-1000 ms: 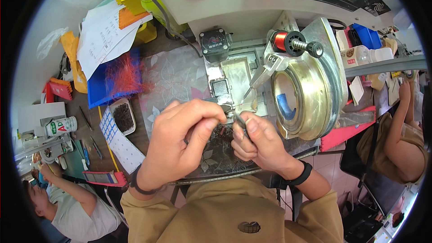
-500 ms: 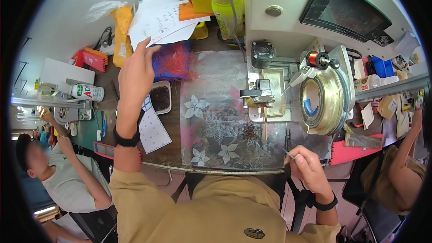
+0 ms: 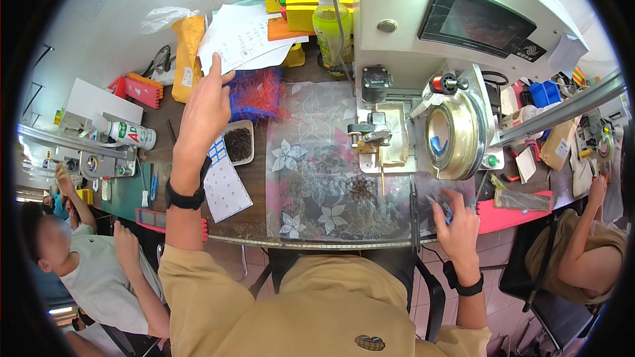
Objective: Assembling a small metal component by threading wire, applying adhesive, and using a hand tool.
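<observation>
My left hand [image 3: 204, 109] reaches over the left of the bench, index finger stretched toward the white papers [image 3: 238, 38] and the other fingers partly bent, with nothing seen in it. Beside its fingertips lies a bundle of red and blue threads [image 3: 254, 94]. My right hand [image 3: 458, 228] is at the bench's front edge, fingers curled round a small, thin grey-blue tool [image 3: 446, 211] whose kind is unclear. Beyond that hand stands a machine with a large round brass-coloured ring [image 3: 454, 142] and a small metal clamp head [image 3: 374, 133].
A flower-patterned clear mat [image 3: 311, 158] covers the bench middle. A white tray of dark bits [image 3: 239, 142] and a dotted white card [image 3: 226, 190] lie left of it. A green bottle [image 3: 329, 30] stands behind. People sit at either side, one in a white shirt [image 3: 106, 271].
My right hand has moved slightly forward and turned, bringing the tool over the bench edge. My left hand has barely shifted. The view has turned a little.
</observation>
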The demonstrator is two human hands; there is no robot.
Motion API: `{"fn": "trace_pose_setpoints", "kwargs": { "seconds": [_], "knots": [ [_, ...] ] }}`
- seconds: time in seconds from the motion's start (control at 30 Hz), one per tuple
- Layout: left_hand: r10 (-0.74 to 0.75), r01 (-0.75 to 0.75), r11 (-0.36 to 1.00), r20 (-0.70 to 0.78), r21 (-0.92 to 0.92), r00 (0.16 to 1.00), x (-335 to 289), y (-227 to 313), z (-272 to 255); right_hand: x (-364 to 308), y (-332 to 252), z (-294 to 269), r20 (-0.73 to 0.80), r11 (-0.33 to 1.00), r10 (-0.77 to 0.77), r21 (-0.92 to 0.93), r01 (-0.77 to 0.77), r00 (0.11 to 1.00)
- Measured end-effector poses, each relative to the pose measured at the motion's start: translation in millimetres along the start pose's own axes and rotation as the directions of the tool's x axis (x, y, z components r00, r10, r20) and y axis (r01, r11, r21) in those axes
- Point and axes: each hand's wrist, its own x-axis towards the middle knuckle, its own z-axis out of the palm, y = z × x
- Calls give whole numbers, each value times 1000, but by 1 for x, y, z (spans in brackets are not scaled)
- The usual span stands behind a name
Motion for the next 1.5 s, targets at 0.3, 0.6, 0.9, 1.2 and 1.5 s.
{"fn": "trace_pose_setpoints", "kwargs": {
  "seconds": [0.3, 0.6, 0.9, 1.2, 1.5],
  "knots": [
    [-46, 41, 995, 53, 92, 998, 2, 47, -21, 7, 2, 5, -332, 981, -188, -106, 161, 924],
    [269, -214, 957, 332, -193, 904, -37, 112, -1, 22, -73, -2, 309, 532, -294, 839, -114, 905],
    [432, -375, 881, 170, -288, 886, -38, 108, 44, 58, -104, 17, 194, 183, -183, 970, -161, 964],
    [-123, 125, 980, 27, -153, 992, 7, 37, -10, 48, -90, 17, 245, 239, -129, 948, -209, 961],
    [271, -272, 962, 30, 18, 962, -6, 40, 8, 71, -105, 29, 200, 170, -70, 968, -186, 977]
  ]
}}
